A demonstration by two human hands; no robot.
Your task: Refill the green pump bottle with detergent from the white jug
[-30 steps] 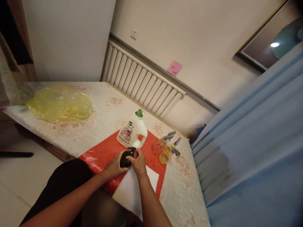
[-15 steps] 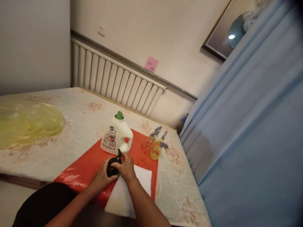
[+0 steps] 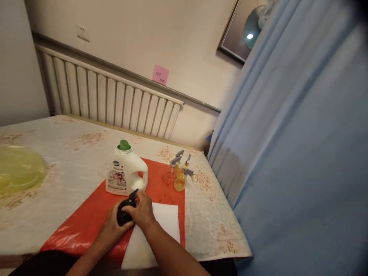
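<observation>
A black spray bottle (image 3: 123, 215) leans at an angle between my hands, above the red sheet (image 3: 83, 218). My left hand (image 3: 111, 224) is closed around its rounded body. With fingers and thumb, my right hand (image 3: 140, 210) grips the bottle near its neck, just under the black trigger head (image 3: 133, 194). My fingers cover part of the neck. Right behind the hands stands a white jug (image 3: 128, 174) with a handle, a printed label and a green piece (image 3: 124, 145) in its mouth. A white cloth (image 3: 161, 224) lies under my right wrist.
Several clear and yellow spray bottles (image 3: 180, 183) with grey heads stand at the sheet's right edge. A yellow transparent basin (image 3: 20, 168) is at the left on the flowered cover (image 3: 77, 153). Behind are a radiator (image 3: 109, 99) and a pink note (image 3: 160, 74); a blue curtain (image 3: 276, 153) hangs right.
The view has turned right, so everything sits further left in the picture. Both hands keep hold of the black spray bottle, whose head now tilts more to the right.
</observation>
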